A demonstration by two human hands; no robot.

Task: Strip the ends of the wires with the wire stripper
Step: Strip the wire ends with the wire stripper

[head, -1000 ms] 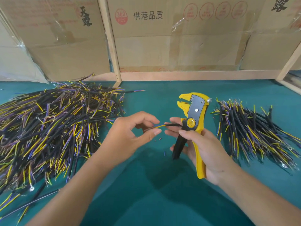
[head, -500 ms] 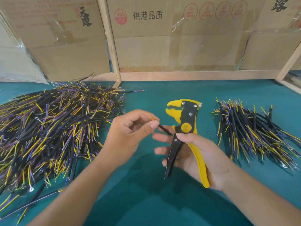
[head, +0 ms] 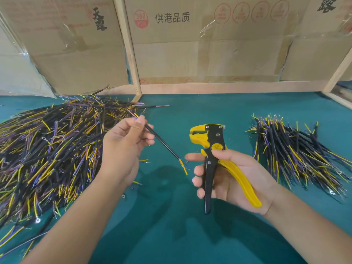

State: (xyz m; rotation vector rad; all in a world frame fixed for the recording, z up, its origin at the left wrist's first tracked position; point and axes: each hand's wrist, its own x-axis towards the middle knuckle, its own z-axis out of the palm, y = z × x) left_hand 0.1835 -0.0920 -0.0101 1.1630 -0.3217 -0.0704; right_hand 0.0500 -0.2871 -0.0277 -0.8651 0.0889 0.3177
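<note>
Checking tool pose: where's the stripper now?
Head view, right of centre: stripper in the right hand, above the green table, beside the right wire pile.

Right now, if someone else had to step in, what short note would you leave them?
Left hand pinches one black cable, its yellow and blue end toward the stripper but not in it.
Right hand grips the yellow wire stripper, head up.
Big wire heap lies left, smaller pile right.
Next, probably: feed that end into the head and squeeze.
</note>
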